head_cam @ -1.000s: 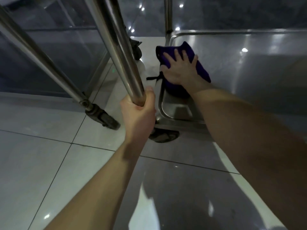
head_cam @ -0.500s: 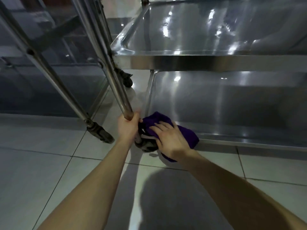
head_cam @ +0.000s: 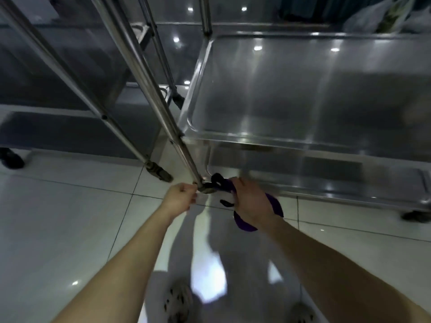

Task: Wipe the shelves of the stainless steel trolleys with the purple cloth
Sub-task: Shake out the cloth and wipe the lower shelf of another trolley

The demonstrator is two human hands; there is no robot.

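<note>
The stainless steel trolley on the right shows a middle shelf (head_cam: 303, 89) and a lower shelf (head_cam: 314, 176) beneath it. My right hand (head_cam: 250, 201) grips the bunched purple cloth (head_cam: 274, 206) just off the lower shelf's front left corner, above the floor; a fold of it hangs under my wrist. My left hand (head_cam: 180, 197) has its fingers curled at the foot of the trolley's front left leg (head_cam: 163, 108), right beside the caster (head_cam: 207, 190). The two hands are a short gap apart.
A second steel trolley (head_cam: 58, 122) stands close on the left, with its own caster (head_cam: 159, 174) near my left hand. Glossy white floor tiles (head_cam: 70, 229) spread below. Plastic bags (head_cam: 373, 17) lie at the far right back. My shoes (head_cam: 177, 304) show at the bottom.
My right hand pulled the cloth from the back of the lower shelf to its front corner and off the edge. My left hand slid down the leg to its foot. The view rose.
</note>
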